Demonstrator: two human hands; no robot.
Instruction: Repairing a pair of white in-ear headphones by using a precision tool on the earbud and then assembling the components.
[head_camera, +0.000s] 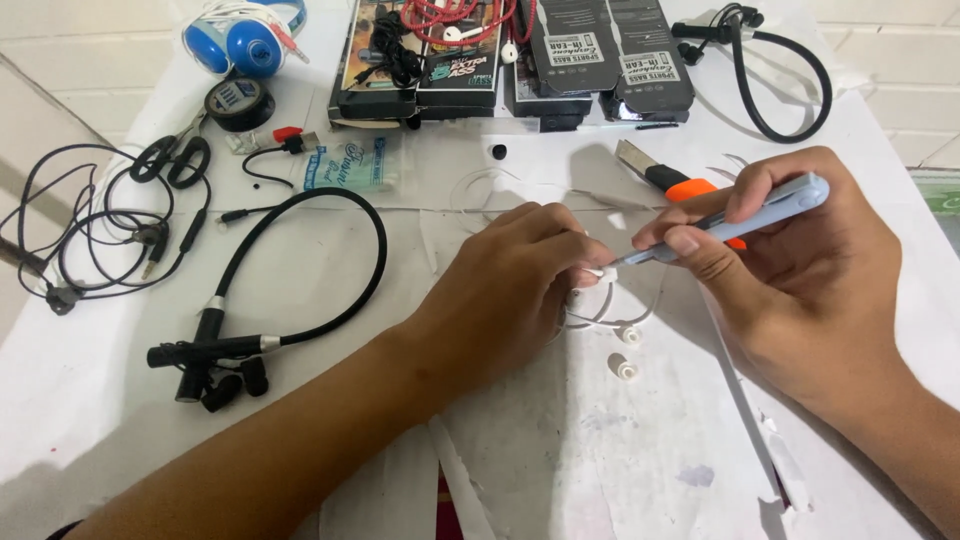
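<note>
My left hand (510, 290) rests on the white table cover and pinches a small white earphone part (607, 273) with thin white cable looping beneath it. My right hand (800, 270) grips a pale blue pen-shaped tool (760, 215), and its metal tip touches the white part. Two small white earbud pieces (627, 350) lie just below the hands. An orange-handled utility knife (660, 172) lies behind my right hand's fingers, partly hidden by them.
A black neckband earphone (300, 270) lies left of my left arm. Black wired earphones (90, 230) and black scissors (172, 160) sit at far left. Blue headphones (245, 40), black tape roll (238, 100), boxed earphones (520, 55) and another black neckband (780, 80) line the back.
</note>
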